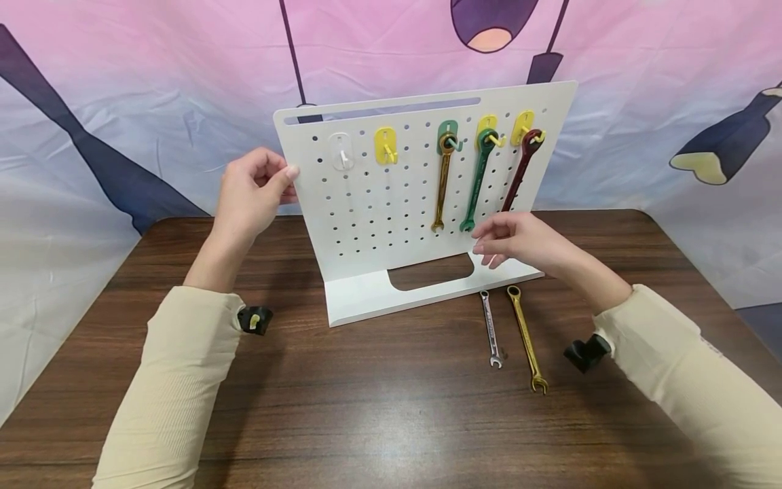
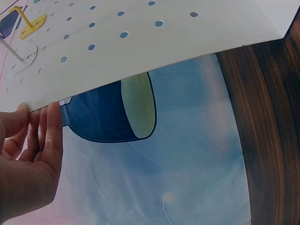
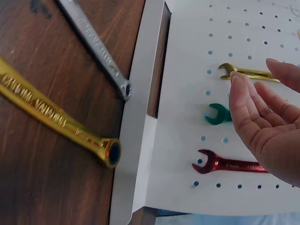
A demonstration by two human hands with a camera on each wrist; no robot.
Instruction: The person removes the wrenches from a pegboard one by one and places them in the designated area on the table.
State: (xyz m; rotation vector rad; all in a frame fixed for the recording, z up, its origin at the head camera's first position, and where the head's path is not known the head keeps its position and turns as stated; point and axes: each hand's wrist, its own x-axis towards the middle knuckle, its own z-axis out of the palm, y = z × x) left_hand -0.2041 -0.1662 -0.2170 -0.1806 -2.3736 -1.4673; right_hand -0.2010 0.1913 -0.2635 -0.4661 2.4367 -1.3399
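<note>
A white pegboard [image 1: 391,204] stands upright on the wooden table. My left hand [image 1: 256,187] grips its left edge, with the fingers [image 2: 44,124] curled round the rim. Three wrenches hang from hooks: a gold one [image 1: 442,183], a green one [image 1: 478,180] and a dark red one [image 1: 519,173]. My right hand [image 1: 507,241] hovers in front of the board's lower right, fingers relaxed and holding nothing, just below the red wrench's open end [image 3: 211,164]. A silver wrench [image 1: 490,329] and a gold wrench [image 1: 527,339] lie on the table before the board.
A clear hook [image 1: 342,153] and a yellow hook [image 1: 386,146] on the board carry nothing. The board's base plate [image 1: 366,299] has a cut-out. A printed cloth backdrop [image 1: 122,102] hangs behind the table [image 1: 366,407]. Black wrist cameras [image 1: 586,353] sit at both cuffs.
</note>
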